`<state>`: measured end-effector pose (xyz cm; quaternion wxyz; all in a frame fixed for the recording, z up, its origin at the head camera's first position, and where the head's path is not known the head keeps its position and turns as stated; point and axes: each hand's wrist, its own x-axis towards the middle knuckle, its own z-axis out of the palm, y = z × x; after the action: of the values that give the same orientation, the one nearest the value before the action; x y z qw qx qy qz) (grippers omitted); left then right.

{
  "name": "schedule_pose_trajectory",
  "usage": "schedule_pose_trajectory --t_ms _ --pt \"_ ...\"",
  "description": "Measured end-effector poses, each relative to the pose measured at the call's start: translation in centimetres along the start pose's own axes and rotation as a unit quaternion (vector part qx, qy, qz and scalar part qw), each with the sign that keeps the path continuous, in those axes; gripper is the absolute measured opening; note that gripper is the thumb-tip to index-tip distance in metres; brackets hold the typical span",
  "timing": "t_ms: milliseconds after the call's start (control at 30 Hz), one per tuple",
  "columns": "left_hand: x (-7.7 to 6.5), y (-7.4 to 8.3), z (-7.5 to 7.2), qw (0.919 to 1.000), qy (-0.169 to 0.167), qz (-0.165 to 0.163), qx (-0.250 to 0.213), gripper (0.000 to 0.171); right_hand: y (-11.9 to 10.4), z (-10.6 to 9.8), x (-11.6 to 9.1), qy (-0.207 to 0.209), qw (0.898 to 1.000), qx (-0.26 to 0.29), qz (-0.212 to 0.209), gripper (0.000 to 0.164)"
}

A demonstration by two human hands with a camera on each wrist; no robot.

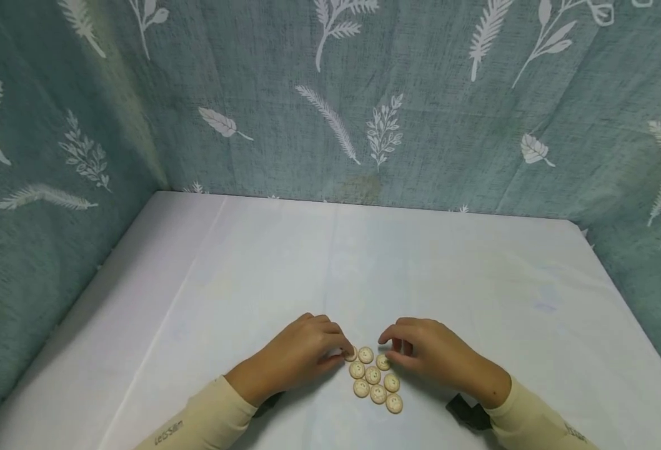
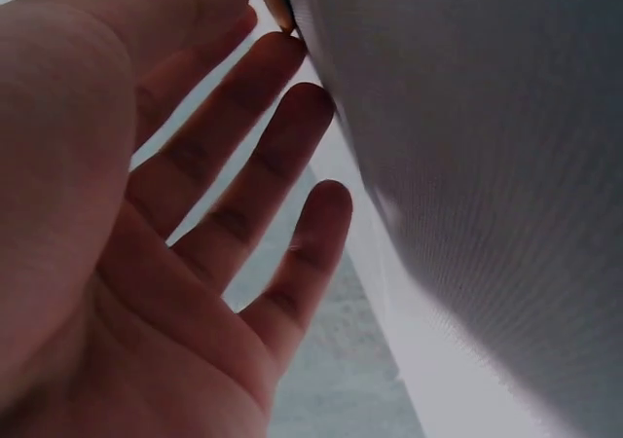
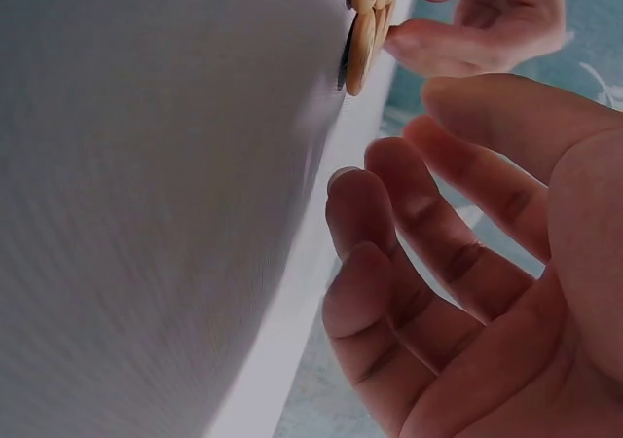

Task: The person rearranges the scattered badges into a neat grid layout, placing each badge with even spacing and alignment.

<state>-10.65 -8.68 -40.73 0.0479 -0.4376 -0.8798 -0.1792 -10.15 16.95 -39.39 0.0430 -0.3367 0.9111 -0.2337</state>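
Your discs lie between your two hands, a little toward you from the fingertips: from your left hand (image 1: 308, 350) the group runs off to the right and nearer your body, and from your right hand (image 1: 428, 350) it lies to the left. Your left hand is nearer the far-left disc (image 1: 352, 357), its index fingertip over the disc's edge and seemingly touching it, the fingers loosely extended and closed round nothing. Your right hand has its fingers softly bent, with nothing held; its thumb tip is right at the far-right disc (image 1: 382, 362), though you cannot tell whether it touches. Each piece is round, so it offers you no long axis; what has direction is the layout, three slanting columns running from the far side toward you and drifting right. The right-hand column stands slightly off from the middle one at its far end, while the left and middle columns sit close together. Counting, you have nine pale smiley-face discs (image 1: 372, 375), three by three, all flat on one white-covered tabletop (image 1: 263, 269). You also have two hands, two cream sleeves (image 1: 209, 414), a dark wrist piece (image 1: 468, 414) showing below each wrist, and leaf-print green fabric (image 1: 263, 162) behind and at both sides.
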Motion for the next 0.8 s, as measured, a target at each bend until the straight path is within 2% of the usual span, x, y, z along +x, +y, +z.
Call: schedule_pose_trajectory --t_ms 300,633,800 --pt "0.16 -0.21 0.21 0.9995 -0.015 -0.014 -0.023 0.009 -0.11 0.17 -0.06 -0.021 1.0 -0.001 -0.007 0.018" --pt "0.21 -0.58 0.33 0.9994 -0.01 -0.016 -0.031 0.008 -0.34 0.21 0.1 -0.052 0.999 0.003 0.008 0.019" --pt "0.12 -0.59 0.38 0.9986 -0.018 -0.019 -0.047 0.008 -0.25 0.35 0.07 -0.062 0.998 0.012 0.003 0.021"
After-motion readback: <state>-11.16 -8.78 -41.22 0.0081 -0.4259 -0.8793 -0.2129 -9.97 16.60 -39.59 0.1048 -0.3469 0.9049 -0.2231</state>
